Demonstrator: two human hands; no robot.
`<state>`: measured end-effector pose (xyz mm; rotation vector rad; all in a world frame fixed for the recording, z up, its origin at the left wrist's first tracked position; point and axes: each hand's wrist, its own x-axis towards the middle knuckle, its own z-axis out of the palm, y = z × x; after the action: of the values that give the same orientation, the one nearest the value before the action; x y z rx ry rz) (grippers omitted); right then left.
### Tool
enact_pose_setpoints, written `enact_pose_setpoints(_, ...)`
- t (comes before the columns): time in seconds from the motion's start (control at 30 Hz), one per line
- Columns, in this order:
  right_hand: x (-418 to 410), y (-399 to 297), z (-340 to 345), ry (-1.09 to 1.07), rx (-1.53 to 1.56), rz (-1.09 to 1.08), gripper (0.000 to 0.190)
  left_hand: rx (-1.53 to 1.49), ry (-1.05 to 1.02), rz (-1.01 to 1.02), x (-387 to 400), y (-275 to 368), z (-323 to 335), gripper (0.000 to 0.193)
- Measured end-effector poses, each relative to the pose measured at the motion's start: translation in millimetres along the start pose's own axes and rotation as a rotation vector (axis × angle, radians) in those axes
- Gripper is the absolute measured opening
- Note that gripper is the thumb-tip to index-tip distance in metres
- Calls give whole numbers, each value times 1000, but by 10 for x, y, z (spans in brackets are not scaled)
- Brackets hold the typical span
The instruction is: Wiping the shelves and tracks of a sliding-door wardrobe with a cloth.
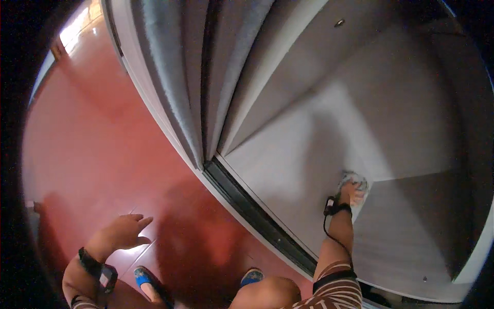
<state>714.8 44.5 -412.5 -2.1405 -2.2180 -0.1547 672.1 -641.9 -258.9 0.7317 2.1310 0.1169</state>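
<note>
My right hand (354, 193) reaches into a pale cabinet and presses a crumpled light cloth (349, 177) against the cabinet's bottom panel (285, 166), close to the back inner corner. Part of the cloth is hidden under the palm and fingers. Over the red floor (108, 154) hangs my left hand (125, 233), fingers apart and nothing in it. Each wrist wears a black strap with a small device; a cable runs up the right forearm.
A dark sliding-door track (258, 228) runs along the cabinet's front edge. Grey sliding-door edges (193, 77) stand upright at its left end. Cabinet side walls (405, 216) rise around the right hand. My feet in blue shoes (144, 276) stand on the floor before the track.
</note>
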Motion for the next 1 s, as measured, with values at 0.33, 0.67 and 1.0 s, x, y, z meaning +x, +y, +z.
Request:
enact_pose_setpoints(0.33, -1231, -1551, -729, -32, 185, -906, 68, 63, 118, 144, -124, 193, -328, 55)
enact_pose_setpoints(0.67, -1927, -926, -887, -275, 469, -1666, 44, 37, -7, 142, 112, 300, -303, 59)
enact_pose_setpoints(1.0, -1572, 980, -1073, -462, 655, -1115, 46, -17, 29, 136, -46, 184, -313, 63)
